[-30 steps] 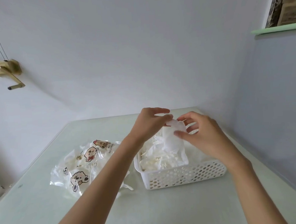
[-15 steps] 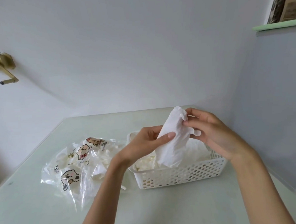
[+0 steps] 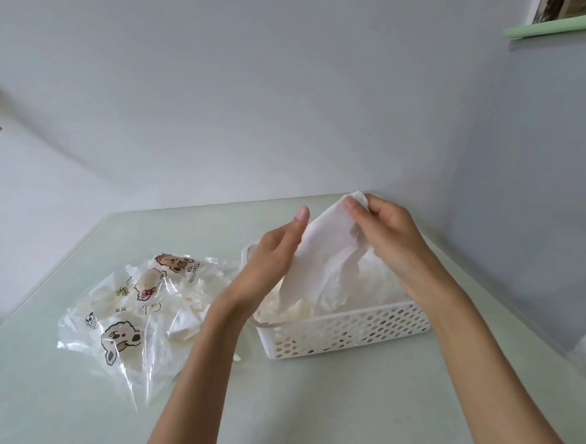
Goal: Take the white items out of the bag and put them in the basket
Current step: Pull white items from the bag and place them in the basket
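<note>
White item (image 3: pixel 324 254) held by both hands over basket (image 3: pixel 346 331).

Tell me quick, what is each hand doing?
Left hand: holds the side of the soft white folded sheet above the white perforated plastic basket.
Right hand: pinches the sheet's top corner.

Two hands — left (image 3: pixel 269 257), right (image 3: pixel 388 229) — one basket (image 3: pixel 346 331), one printed bag (image 3: pixel 129 317), one table (image 3: pixel 91 423).
</note>
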`<state>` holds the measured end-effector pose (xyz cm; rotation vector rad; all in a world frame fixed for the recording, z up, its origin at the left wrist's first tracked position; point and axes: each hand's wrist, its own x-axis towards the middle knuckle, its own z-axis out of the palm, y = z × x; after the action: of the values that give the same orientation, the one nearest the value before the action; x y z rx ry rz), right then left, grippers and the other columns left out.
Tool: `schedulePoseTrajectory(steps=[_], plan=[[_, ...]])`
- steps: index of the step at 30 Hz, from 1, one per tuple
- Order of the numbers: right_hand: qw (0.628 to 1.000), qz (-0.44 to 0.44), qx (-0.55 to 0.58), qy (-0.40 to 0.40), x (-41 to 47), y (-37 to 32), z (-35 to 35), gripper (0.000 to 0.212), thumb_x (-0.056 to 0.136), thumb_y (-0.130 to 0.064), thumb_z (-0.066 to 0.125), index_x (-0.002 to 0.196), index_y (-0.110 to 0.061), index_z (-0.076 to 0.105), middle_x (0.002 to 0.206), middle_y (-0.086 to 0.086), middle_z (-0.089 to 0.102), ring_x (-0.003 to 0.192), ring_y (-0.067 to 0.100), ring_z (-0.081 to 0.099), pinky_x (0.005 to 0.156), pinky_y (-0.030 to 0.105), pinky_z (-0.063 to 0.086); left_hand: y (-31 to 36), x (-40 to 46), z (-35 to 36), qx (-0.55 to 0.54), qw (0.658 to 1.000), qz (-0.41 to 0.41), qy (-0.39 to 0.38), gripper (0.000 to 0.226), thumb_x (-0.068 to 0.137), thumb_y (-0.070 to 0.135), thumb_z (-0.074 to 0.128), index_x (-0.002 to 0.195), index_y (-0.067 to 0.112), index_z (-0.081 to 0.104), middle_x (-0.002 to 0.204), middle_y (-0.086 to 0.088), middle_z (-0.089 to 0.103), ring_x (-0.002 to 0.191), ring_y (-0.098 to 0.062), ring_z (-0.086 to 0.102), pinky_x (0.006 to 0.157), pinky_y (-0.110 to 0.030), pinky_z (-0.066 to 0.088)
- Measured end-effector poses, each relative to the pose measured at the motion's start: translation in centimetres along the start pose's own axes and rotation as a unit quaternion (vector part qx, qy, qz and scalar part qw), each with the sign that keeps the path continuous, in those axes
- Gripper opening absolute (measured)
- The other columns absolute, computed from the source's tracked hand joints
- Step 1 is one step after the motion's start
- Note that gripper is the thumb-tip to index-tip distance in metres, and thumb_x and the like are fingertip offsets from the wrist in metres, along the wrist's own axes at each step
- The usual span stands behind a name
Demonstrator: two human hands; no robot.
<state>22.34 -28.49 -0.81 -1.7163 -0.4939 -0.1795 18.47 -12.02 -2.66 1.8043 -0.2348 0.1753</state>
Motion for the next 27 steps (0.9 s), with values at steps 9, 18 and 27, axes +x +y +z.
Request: schedulePoseTrajectory(steps=[9,18,27], plan=[[0.987,-0.118,-0.02,0.11,-0.3,-1.1,0.1,0.037,0.092,-0.031,0.061,0.068,-0.004,0.053,0.056,-0.007,0.032,0.052,0.006,0.028,0.048,0.019,0.024,0.5,0.3,-1.6,0.004,0.999,0.033,0.015,0.023,0.076,0.029,0.076,0.093,0.018,0.065,0.071,-0.001,0.06,0.069,-0.02,0.059,0.067,-0.037,0.047],[0.953,-0.165,-0.084,0.239,0.5,0.0,-2.4,0.028,0.098,-0.031,0.053,0.078,-0.012,0.059,0.065,-0.017,0.051,0.071,-0.001,0.047,0.076,0.013,0.038,1.7,-0.6,-2.9,0.018,0.998,0.059,-0.002,0.036,0.093,0.038,0.053,0.085,0.006,0.068,0.074,0.003,0.059,0.067,-0.01,0.054,0.063,-0.018,0.042],[0.94,-0.167,-0.087,0.285,0.0,-1.2,-0.2,0.039,0.102,-0.03,0.042,0.067,-0.014,0.042,0.052,-0.009,0.026,0.049,0.013,0.024,0.047,0.029,0.025,3.0,-1.0,-3.7,0.052,0.987,0.08,0.126,0.029,0.101,0.025,0.045,0.083,0.018,0.067,0.074,0.009,0.068,0.076,-0.005,0.064,0.088,-0.023,0.05]])
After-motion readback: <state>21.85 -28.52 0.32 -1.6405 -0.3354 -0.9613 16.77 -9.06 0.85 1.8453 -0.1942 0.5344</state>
